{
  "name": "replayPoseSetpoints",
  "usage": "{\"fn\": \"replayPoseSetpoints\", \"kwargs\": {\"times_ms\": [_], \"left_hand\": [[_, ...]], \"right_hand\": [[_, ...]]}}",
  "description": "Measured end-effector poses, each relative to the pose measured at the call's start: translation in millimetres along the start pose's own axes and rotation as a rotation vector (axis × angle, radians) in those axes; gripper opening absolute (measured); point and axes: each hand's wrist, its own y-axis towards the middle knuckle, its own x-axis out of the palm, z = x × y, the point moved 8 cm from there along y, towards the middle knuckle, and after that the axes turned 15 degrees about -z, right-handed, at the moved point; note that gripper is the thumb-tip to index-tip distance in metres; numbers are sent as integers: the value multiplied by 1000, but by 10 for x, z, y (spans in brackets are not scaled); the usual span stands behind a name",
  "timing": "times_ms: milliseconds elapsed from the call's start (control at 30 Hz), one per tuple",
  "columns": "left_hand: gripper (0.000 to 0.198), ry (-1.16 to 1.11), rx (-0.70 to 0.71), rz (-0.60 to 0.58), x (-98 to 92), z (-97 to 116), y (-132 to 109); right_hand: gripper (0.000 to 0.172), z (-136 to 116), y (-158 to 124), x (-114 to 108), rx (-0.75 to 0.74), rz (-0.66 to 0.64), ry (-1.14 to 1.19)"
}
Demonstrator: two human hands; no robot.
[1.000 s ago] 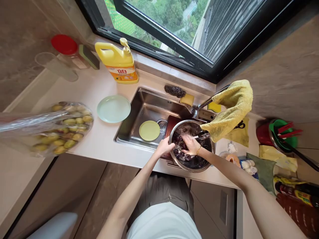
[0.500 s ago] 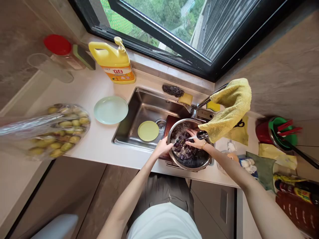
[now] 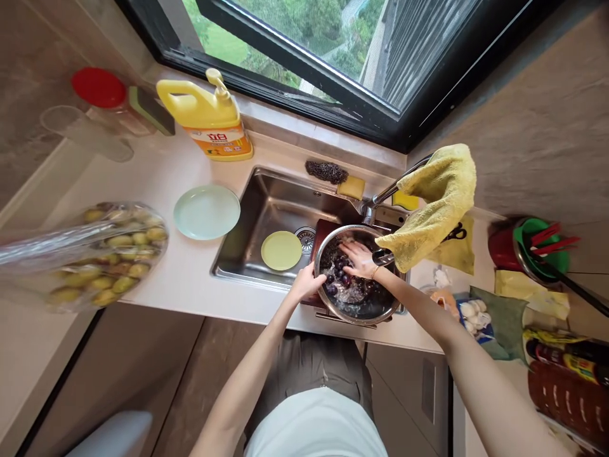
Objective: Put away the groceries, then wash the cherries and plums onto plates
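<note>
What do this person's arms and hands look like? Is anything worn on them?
The left hand is ungloved, with no jewellery that I can make out. The right hand is also ungloved, with a thin gold-coloured bracelet at its wrist. No sleeves are visible along the forearms.

Soft daylight entered through the black-framed glass window (image 3: pixel 328 57) beyond the pale counter's (image 3: pixel 190 273) back edge, glinting off the rectangular stainless-steel sink (image 3: pixel 280 209) and round silver metal bowl (image 3: pixel 352 315). Below the front edge, brownish cabinet fronts (image 3: pixel 137 362) looked dim. Toward the left end, a clear plastic bag of green fruit (image 3: pixel 114 260) was smeared; wide-angle distortion stretched the margins.
</note>
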Motion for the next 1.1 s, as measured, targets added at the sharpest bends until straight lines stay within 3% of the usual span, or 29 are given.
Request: {"fn": "replayPoseSetpoints", "kwargs": {"times_ms": [100, 233, 367, 467, 533, 633, 700, 767, 933, 1000, 1100], "left_hand": [[27, 9, -24, 6, -14, 7, -1], [29, -6, -67, 19, -22, -41, -3], [28, 21, -53, 17, -13, -41, -1], [27, 46, -29, 6, -6, -14, 3], [27, 43, -11, 0, -5, 7, 2], [31, 21, 17, -10, 1, 30, -5], [33, 20, 21, -11, 3, 28, -11], [33, 20, 11, -2, -2, 7, -16], [27, 15, -9, 12, -9, -42, -5], [25, 24, -7, 11, -8, -31, 9], [25, 32, -2, 6, -9, 5, 26]], "right_hand": [[71, 207, -116, 18, 222, 17, 42], [70, 56, -347, 126, 386, -116, 17], [80, -110, -588, 126, 579, -300, -47], [57, -128, -557, 19, 619, -335, -2], [51, -125, -398, -153, 530, -189, -13], [57, -234, -97, -285, 178, -3, -69], [64, -288, 48, -218, -48, -18, -85], [64, -191, 139, -128, -83, -77, -87], [63, 315, -25, -40, 439, -107, 2], [74, 263, -194, 57, 568, -171, 18], [95, -19, -399, 257, 661, -315, 58]]}}
